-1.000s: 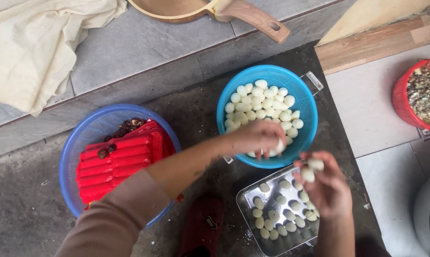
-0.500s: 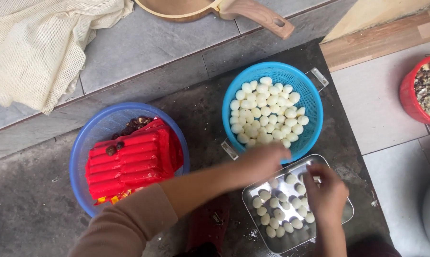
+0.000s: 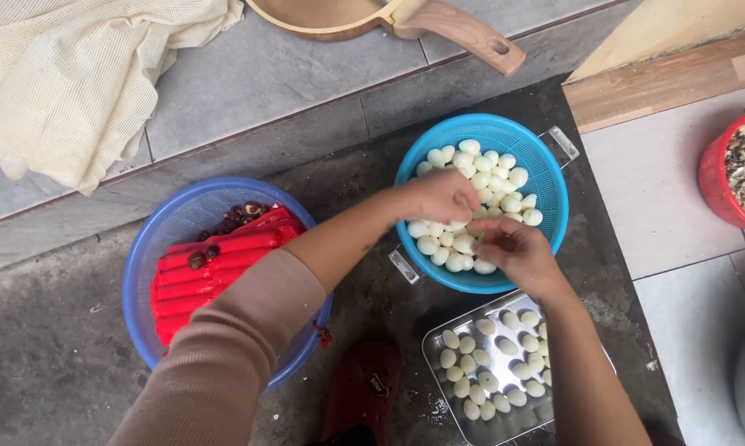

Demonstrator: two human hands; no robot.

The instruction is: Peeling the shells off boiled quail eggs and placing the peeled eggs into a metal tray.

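Both hands work inside the light blue colander (image 3: 554,177) of peeled white eggs (image 3: 480,198). The left hand (image 3: 440,196) is curled shut on the pile; whether the right hand (image 3: 513,252) holds one cannot be told. Slippery eggs could squirt from either grip and roll onto the dark surface (image 3: 364,297), missing the steel tray (image 3: 438,343) just below.

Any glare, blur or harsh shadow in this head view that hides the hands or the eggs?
Head view: soft, even daylight, no hard shadows; mild glare on the metal tray; left hand and right hand are sharp over the light blue basket of peeled eggs; no obvious distortion.
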